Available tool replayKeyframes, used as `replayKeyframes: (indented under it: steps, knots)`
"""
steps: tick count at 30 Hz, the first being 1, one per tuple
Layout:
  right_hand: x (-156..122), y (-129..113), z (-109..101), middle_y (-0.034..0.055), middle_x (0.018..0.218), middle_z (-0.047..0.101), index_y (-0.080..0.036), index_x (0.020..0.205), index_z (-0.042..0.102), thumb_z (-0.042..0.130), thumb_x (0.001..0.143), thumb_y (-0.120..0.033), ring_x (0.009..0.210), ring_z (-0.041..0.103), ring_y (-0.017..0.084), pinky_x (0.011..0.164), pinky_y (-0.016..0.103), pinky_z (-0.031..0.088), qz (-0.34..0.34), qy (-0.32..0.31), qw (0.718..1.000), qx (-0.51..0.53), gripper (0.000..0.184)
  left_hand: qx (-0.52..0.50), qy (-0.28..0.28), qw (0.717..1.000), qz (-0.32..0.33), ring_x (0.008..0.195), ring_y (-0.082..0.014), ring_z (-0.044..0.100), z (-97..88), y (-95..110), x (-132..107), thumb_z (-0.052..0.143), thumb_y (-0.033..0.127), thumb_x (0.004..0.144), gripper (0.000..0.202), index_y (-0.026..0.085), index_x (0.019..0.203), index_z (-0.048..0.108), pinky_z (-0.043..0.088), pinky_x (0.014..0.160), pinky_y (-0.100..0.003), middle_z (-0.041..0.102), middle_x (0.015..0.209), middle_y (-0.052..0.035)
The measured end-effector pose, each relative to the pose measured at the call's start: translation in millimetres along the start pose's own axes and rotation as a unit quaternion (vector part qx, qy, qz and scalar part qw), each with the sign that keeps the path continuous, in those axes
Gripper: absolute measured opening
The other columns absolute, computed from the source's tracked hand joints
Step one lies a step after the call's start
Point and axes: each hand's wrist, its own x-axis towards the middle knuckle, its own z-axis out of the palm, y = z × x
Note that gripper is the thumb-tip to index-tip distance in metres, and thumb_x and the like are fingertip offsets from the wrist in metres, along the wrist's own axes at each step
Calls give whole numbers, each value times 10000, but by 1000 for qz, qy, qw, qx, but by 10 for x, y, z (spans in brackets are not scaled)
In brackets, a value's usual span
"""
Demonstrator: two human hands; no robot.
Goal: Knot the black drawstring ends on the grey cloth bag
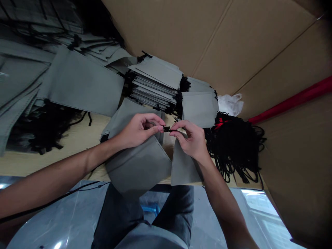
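Note:
Over the table's front, my left hand and my right hand are closed in pinches, fingertips facing each other. Short black cord ends show between them, gripped from both sides. Below my left hand hangs a flat grey fabric pouch with a stitched edge. A second grey pouch hangs under my right hand, partly hidden by it. How the cords join the pouches is hidden by my fingers. Behind my left hand more grey pouches lie on the table.
Stacked grey pouches with black cords stand at the back, a smaller stack beside them. Black cords heap at right near a white plastic bag. More pouches pile up left. Cardboard walls the wooden table.

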Motion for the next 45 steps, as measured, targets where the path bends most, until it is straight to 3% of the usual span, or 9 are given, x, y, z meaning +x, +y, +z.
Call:
replayKeyframes:
  steps: [4,7,10,13,17,25,28,33,45]
  knots:
    - [4,-60,-9,99,1237,731,-268,1249,743,618,1150,-212,1038,757,218,842,352,663,22,-26,999,15,169,-10,-13,1000,13,818,-188,829,15,-25,-16,862,478,974,378,198,1084,634,608,756,-251,842,844,-46]
    - [14,-91,11,107,1301,744,-272,1375,738,710,1112,-252,1066,753,226,878,362,668,21,-61,998,14,265,-1,-24,999,26,837,-192,838,33,-41,-29,869,518,972,426,215,1057,582,607,759,-246,828,848,-37]
    - [20,-83,55,68,1193,844,-271,1283,801,834,1070,-329,1043,796,231,931,370,667,2,-85,996,16,223,26,-35,998,37,781,-176,803,38,-34,-40,850,538,982,430,215,1084,585,553,688,-228,809,835,-24]
    - [19,-53,82,49,1145,888,-260,1202,831,825,1092,-342,1015,832,215,949,352,670,-3,-75,997,21,137,74,-55,995,46,750,-162,765,31,-8,-45,741,490,1053,312,198,1115,649,499,646,-223,825,847,-30]
    - [11,-38,68,45,1151,900,-263,1183,848,827,1086,-337,993,840,211,938,348,673,16,-64,998,22,124,158,-83,982,70,615,-113,599,19,28,-47,641,345,1071,257,186,905,756,401,608,-227,726,700,17]
    - [5,-62,54,12,909,840,-239,1125,849,801,1079,-382,692,706,154,616,285,540,87,-80,992,53,158,209,-75,971,92,539,-101,421,-12,129,-71,620,298,1038,308,184,779,742,322,549,-251,586,598,37]
    - [8,-36,51,33,985,863,-240,1133,855,801,1081,-415,783,760,174,682,298,591,99,-85,989,70,190,211,-71,971,92,518,-94,396,-10,149,-83,618,308,1047,323,180,777,743,307,530,-248,571,583,42]
    - [7,37,-21,62,1131,892,-246,1250,848,817,1083,-430,998,845,219,836,333,669,101,-83,988,76,251,219,-66,969,93,536,-98,481,0,103,-78,603,308,1053,315,176,809,754,344,541,-236,646,624,25]
    - [36,-19,-104,52,1063,847,-245,1126,815,694,1154,-322,905,765,196,831,322,619,11,-128,992,-17,146,229,-69,966,97,540,-106,444,1,82,-63,584,298,1051,303,187,806,726,349,567,-248,581,608,37]
